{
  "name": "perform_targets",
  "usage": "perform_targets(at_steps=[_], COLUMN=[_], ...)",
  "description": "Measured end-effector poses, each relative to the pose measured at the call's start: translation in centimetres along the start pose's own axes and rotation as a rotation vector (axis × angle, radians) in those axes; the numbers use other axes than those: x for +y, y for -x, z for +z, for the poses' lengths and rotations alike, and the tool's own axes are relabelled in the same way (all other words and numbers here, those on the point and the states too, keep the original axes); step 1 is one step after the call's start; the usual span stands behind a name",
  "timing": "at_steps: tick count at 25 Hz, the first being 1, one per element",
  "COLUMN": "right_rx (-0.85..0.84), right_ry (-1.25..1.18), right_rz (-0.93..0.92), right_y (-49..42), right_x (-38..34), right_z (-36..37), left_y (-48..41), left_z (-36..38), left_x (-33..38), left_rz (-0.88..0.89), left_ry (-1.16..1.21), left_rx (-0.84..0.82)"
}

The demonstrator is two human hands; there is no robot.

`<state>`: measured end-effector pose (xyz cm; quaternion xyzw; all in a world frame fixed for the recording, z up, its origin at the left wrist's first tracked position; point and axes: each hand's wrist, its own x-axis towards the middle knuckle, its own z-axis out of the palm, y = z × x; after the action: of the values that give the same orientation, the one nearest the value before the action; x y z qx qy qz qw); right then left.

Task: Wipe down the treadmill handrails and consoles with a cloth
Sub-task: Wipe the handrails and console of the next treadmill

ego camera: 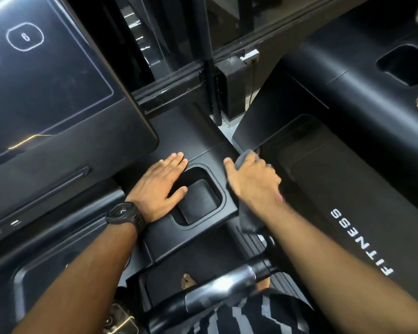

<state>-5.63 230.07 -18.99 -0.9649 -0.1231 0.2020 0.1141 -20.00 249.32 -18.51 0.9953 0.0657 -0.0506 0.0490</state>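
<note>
Along the right edge of the console tray (186, 131), the right grip (251, 182) clutched the grey cloth (250, 224), apparently wiping; the left grip (159, 186) lay flat, fingers straight, beside the cup recess (198, 201). Next likely: sweep toward the handrail (227, 288).

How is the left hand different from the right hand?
The left hand lies flat, fingers straight, on the black plastic console tray, holding nothing; the right hand grips a dark grey cloth. The left wrist wears a black wristwatch; no watch shows on the right wrist. The left hand looks sharp; the right hand is blurred. Both are bare and sit beside the tray's rectangular pocket.
</note>
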Motion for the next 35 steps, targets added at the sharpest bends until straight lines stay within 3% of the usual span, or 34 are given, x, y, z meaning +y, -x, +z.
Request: perform_targets(at_steps=[3, 6, 8, 10, 13, 16, 17, 20, 21, 24, 27, 28, 31, 32, 34, 35], right_rx=[0.174, 0.112, 0.22, 0.207, 0.211, 0.262, 0.249, 0.223, 0.268, 0.322, 0.283, 0.306, 0.299, 0.267, 0.202, 0.205], right_ry=[0.117, 0.019, 0.179, 0.172, 0.151, 0.282, 0.243, 0.131, 0.175, 0.29, 0.174, 0.21, 0.297, 0.23, 0.117, 0.142], right_rz=[-0.215, -0.087, -0.29, -0.424, -0.244, -0.582, -0.616, -0.308, -0.355, -0.749, -0.475, -0.496, -0.821, -0.762, -0.465, -0.424], right_y=[3.0, 1.7, 3.4, 3.8, 2.4, 3.5, 2.6, -0.2, 0.0, 0.5, -1.8, -1.8, -2.1, -3.3, -4.1, -3.8], right_x=[0.3, 0.1, 0.0, 0.0, -1.3, -1.7, -1.8, -3.4, -4.0, -3.9, -5.8, -6.4, -6.5, -6.6, -7.5, -7.8], right_z=[1.6, 0.2, 1.5, 1.8, 1.0, 2.6, 2.4, 0.9, 1.3, 2.6, 1.2, 1.5, 2.2, 1.7, 0.6, 0.7], left_y=[-0.2, 0.0, 0.0, 0.0, 0.0, 0.1, 0.1, 0.2, 0.3, 0.4, 0.4, 0.5, 0.5, 0.5, 0.6, 0.6], left_z=[0.0, 0.0, 0.0, 0.0, 0.0, -0.1, -0.2, -0.2, -0.2, -0.3, -0.3, -0.3, -0.2, -0.2, -0.3, -0.3], left_x=[0.0, 0.1, 0.2, 0.2, 0.3, 0.4, 0.4, 0.7, 0.7, 0.6, 0.6, 0.7, 0.6, 0.5, 0.5, 0.5], left_rz=[0.001, -0.005, -0.01, -0.002, -0.009, -0.022, -0.023, -0.035, -0.041, -0.058, -0.065, -0.071, -0.089, -0.088, -0.088, -0.089], left_ry=[-0.001, -0.006, -0.013, -0.01, 0.007, 0.015, 0.018, 0.015, 0.015, 0.017, 0.011, 0.013, 0.022, 0.024, 0.026, 0.03], left_rx=[-0.001, -0.001, 0.001, -0.001, 0.003, 0.0, 0.001, 0.014, 0.014, 0.018, 0.027, 0.029, 0.036, 0.034, 0.03, 0.028])
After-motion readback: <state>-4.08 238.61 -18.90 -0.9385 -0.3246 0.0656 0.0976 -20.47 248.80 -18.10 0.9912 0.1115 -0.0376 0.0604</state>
